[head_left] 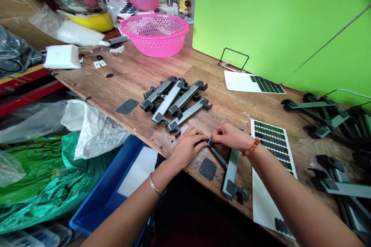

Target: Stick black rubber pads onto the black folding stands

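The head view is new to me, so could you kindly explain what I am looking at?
There is no machine here: a camera worn on a person's head looks down at their two bare hands. The left hand holds the end of a thin dark bar, which runs to a grey bracket. The right hand meets it there; whether it grips anything is hidden. On the wooden table lie a pile of similar brackets, with a pink basket beyond. A white sheet with dark patches lies under the right forearm.
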### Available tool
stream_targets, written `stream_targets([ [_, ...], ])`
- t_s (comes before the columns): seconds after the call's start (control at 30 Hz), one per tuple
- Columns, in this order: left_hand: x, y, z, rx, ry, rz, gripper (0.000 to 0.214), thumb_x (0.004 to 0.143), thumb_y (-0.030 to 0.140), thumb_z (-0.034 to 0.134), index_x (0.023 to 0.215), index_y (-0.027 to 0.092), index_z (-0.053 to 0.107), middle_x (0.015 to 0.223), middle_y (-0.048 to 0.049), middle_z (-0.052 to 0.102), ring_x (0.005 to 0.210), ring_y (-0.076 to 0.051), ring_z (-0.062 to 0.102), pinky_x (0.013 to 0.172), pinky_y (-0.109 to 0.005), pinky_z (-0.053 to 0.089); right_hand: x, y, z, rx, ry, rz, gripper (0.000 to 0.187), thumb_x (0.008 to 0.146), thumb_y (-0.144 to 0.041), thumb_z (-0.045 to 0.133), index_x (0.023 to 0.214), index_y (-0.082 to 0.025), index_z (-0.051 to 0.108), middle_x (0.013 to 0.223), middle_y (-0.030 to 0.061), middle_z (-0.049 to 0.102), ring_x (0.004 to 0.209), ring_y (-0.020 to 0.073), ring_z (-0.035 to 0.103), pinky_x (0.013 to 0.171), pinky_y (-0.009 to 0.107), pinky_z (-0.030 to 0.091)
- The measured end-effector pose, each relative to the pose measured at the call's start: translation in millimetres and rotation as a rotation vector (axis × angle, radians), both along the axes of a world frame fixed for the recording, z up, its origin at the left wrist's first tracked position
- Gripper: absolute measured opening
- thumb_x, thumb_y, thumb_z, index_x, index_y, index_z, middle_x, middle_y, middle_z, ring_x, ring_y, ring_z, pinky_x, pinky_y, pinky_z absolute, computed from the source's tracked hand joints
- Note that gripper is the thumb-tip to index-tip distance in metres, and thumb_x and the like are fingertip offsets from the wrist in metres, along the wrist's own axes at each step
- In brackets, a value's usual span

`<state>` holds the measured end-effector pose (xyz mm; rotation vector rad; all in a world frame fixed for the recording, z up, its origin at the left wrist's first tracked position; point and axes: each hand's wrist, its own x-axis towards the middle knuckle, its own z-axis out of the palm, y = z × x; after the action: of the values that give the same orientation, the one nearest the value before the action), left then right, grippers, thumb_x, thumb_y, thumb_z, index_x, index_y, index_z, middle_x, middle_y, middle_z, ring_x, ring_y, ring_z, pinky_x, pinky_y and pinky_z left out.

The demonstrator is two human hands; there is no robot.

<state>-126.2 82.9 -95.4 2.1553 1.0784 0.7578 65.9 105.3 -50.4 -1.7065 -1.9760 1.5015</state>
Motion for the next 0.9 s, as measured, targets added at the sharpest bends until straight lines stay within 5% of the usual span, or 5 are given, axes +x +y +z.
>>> stream_targets([
  [0.9,0.4,0.6,-2.4,-0.004,0.000,-0.012,0.018,0.087,0.024,0.060,0.103,0.022,0.069,0.097,-0.0046,0.064,0.094,-0.019,0.057,0.085,-0.031,0.046,-7.1,-2.9,0.3,0.115,-0.086,-0.005,0.010,0.067,-0.017,0.054,0.060,-0.014,0.061,0.052,-0.0035,0.052,0.052,0.0098,0.046,0.050,0.021,0.034],
])
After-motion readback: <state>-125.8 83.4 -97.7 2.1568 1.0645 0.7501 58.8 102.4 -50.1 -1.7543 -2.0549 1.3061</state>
